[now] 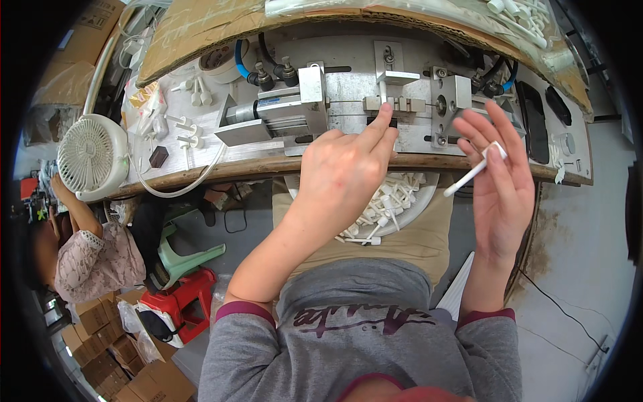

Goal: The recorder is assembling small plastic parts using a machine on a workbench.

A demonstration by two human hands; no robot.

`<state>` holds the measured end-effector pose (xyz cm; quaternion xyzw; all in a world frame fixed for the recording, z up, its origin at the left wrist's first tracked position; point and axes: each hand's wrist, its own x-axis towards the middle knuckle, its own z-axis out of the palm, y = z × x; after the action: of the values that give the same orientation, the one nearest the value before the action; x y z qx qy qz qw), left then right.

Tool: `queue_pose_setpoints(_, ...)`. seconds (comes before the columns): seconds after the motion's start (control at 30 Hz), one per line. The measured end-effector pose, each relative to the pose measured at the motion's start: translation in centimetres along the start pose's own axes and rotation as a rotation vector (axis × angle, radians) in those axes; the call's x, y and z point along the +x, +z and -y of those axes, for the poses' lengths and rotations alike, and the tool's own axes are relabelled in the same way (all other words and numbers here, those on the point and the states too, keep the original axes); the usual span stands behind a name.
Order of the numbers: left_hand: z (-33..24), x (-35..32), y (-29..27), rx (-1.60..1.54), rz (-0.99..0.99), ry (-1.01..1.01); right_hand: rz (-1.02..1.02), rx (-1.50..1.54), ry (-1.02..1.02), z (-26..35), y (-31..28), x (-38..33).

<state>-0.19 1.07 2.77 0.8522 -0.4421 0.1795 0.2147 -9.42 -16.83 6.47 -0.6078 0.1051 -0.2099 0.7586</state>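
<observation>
My left hand (348, 164) reaches to the metal clamping fixture (408, 104) at the middle of the bench. Its index fingertip rests on a white plastic stemmed part (383, 92) lying upright in my view in that fixture; the thumb is hidden beneath the hand. My right hand (502, 181) is raised to the right, off the bench edge. Its thumb pins another white plastic stemmed part (469, 175) against the fingers, while the other fingers spread loosely. Below my left hand, on my lap, a white bowl (429, 208) holds many similar white parts (395, 197).
Air cylinders (278, 114) with blue hoses flank the fixture. A white fan (94, 155) and loose white parts (191, 137) are at the left. A cardboard shelf edge (201, 40) overhangs the back. A dark phone-like object (534, 124) lies right. Another person (100, 261) sits far left.
</observation>
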Motion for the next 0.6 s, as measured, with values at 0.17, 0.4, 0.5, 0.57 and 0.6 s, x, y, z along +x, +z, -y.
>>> queue_pose_setpoints(0.17,0.2,0.3,-0.3,-0.066,0.037,-0.048,-0.076,-0.184,-0.364,-0.5,-0.4,0.1)
queue_pose_setpoints(0.4,-0.9,0.4,-3.2,-1.090,0.089,-0.326,0.333,-0.423,-0.707,-1.9,0.7,0.2)
queue_pose_setpoints(0.5,-0.7,0.3,-4.2,-1.349,0.077,-0.382,0.599,-0.623,-0.708,0.1,2.6,1.1)
queue_pose_setpoints(0.57,-0.5,0.3,-4.6,-1.301,0.000,-0.411,0.610,-0.649,-0.839,0.9,3.5,2.4)
queue_pose_setpoints(0.6,-0.5,0.2,-4.7,-1.266,-0.072,-0.433,0.615,-0.661,-0.903,1.6,3.9,3.4)
